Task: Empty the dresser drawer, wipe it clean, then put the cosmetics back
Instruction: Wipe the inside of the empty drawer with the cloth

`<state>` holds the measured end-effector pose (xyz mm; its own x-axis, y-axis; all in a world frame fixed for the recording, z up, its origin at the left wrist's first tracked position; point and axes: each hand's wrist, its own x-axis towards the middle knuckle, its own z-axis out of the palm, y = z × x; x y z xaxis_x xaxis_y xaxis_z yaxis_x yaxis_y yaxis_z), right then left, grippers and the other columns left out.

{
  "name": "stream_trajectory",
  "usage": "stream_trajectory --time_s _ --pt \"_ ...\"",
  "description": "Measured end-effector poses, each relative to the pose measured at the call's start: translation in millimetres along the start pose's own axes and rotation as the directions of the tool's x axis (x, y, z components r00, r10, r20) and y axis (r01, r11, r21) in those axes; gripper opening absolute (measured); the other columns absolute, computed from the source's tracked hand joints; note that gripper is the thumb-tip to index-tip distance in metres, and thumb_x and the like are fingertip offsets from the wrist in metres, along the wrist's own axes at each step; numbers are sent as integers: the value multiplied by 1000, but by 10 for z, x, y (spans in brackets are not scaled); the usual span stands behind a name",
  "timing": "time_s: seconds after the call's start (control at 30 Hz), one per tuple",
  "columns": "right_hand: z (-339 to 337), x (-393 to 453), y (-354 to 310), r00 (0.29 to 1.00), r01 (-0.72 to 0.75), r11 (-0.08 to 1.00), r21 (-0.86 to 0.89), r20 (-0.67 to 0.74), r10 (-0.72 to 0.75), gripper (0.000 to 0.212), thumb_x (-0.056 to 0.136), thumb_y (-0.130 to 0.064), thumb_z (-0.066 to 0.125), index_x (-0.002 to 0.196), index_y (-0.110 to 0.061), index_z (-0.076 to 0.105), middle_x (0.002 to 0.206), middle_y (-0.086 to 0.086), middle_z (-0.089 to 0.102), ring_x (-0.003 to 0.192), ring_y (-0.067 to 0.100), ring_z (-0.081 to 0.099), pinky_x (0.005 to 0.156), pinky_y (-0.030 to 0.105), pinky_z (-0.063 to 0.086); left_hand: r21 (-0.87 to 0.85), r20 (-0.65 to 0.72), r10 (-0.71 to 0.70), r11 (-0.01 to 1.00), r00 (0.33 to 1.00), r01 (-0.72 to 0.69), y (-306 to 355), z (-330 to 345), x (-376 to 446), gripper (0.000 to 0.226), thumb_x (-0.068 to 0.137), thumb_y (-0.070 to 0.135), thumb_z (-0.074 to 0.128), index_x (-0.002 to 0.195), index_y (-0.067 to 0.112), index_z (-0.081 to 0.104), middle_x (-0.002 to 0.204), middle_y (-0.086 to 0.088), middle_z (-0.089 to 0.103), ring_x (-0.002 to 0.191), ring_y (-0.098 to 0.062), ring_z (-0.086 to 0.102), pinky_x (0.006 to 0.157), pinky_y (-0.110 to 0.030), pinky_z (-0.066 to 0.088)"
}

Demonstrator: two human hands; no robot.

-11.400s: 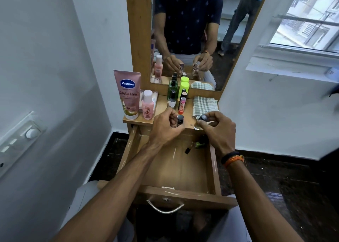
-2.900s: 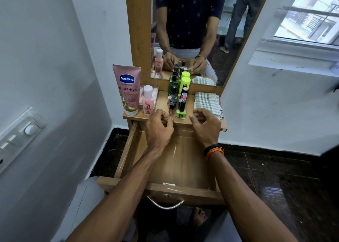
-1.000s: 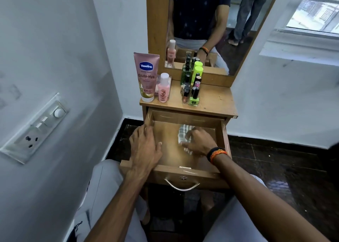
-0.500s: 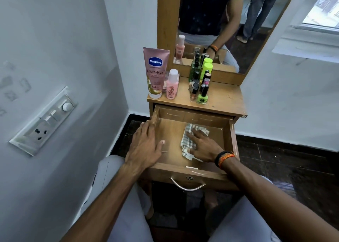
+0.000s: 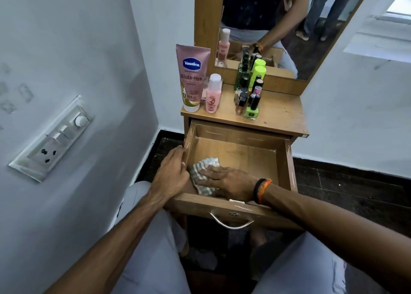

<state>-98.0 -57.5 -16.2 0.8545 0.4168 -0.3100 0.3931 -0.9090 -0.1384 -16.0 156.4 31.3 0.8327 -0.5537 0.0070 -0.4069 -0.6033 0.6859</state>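
The right hand [image 5: 231, 182] lies flat, fingers straight, its grip spread apart and pressing the checked cloth [image 5: 201, 175] onto the drawer [image 5: 287, 160] floor at the front-left corner. Half a second ago the cloth sat nearer the middle; it has slid left, up against the left wall. The left hand [image 5: 172, 171] still rests on that left wall's rim, fingers draped over the edge, its grip loosely curled on the wood, steadying the drawer.

I judge the wiping well begun: the emptying is done, and the back and right side of the drawer floor lie open for the next strokes, bounded by scuffed walls and the front panel with its metal handle [image 5: 231, 223].

The cosmetics stand on the counter [image 5: 280, 113]: Vaseline tube [image 5: 191, 77] and pink bottle [image 5: 213, 94] at the left edge, nail polish bottles [image 5: 250, 93] clustered mid-counter below the mirror [image 5: 289, 26]. The counter's right half is bare since the cloth left it.
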Motion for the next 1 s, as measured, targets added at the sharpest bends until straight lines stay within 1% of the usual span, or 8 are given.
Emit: stream_trajectory --time_s 0.1,0.27,0.5,0.63,0.73,0.8,0.93,1.0 --pt "-19 -148 223 1000 -10 997 -78 5 10 60 105 -48 38 158 -37 13 168 -3 7 155 21 6 123 38 2 -25 -5 8 1000 1000 -8 0 -4 -6 52 90 -1 48 140 13 48 139 -4 53 124 -18 52 104 -33 42" --pt "-172 113 428 955 -294 954 -52 -44 292 64 106 -50 30 160 -29 3 169 7 -2 156 30 0 126 45 5 -44 -9 10 999 1000 -11 28 -12 -3 52 87 -4 47 136 13 52 129 -2 60 112 -9 53 92 -22 39" --pt "-222 473 -32 963 -252 968 -14 -98 250 58 103 -56 34 156 -34 28 167 5 17 152 31 18 120 51 25 -72 -80 -1 997 997 -4 32 -12 3 41 88 -3 48 125 13 56 121 -1 62 97 -1 48 84 -7 33" --pt "-212 160 -56 999 -15 998 -55 -48 12 46 99 -51 50 143 -38 51 161 -3 35 133 23 40 108 40 40 -73 -87 -9 997 996 3 15 4 3 48 88 -3 51 133 12 53 132 -5 60 116 -15 55 100 -31 42" --pt "-231 -91 114 999 41 999 -13 -34 -41 40 97 -47 57 135 -37 60 154 -7 46 128 20 45 98 31 43 -64 -92 -14 998 996 8 7 3 -6 53 85 -6 50 135 11 53 132 -4 59 118 -19 56 99 -29 43" --pt "-252 -166 328 997 -34 999 -20 -67 33 42 96 -49 58 136 -35 60 153 -4 47 134 23 44 103 38 45 -58 -87 -15 998 996 10 16 -7 -10 56 84 -8 49 136 10 52 132 -4 59 117 -19 57 98 -26 43" --pt "-219 -7 527 942 -307 949 77 -114 314 58 98 -52 52 152 -32 39 164 4 27 152 27 23 122 47 26 -52 -46 2 999 999 -4 56 -27 -36 61 82 -9 51 141 8 49 136 -7 57 120 -21 56 105 -36 47" --pt "-171 183 404 930 -312 943 116 -164 328 61 99 -55 48 154 -31 35 165 4 25 152 26 21 123 47 21 -53 -44 14 998 999 -17 81 -36 -48 58 83 -7 51 139 7 50 134 -8 58 115 -19 57 103 -38 49"
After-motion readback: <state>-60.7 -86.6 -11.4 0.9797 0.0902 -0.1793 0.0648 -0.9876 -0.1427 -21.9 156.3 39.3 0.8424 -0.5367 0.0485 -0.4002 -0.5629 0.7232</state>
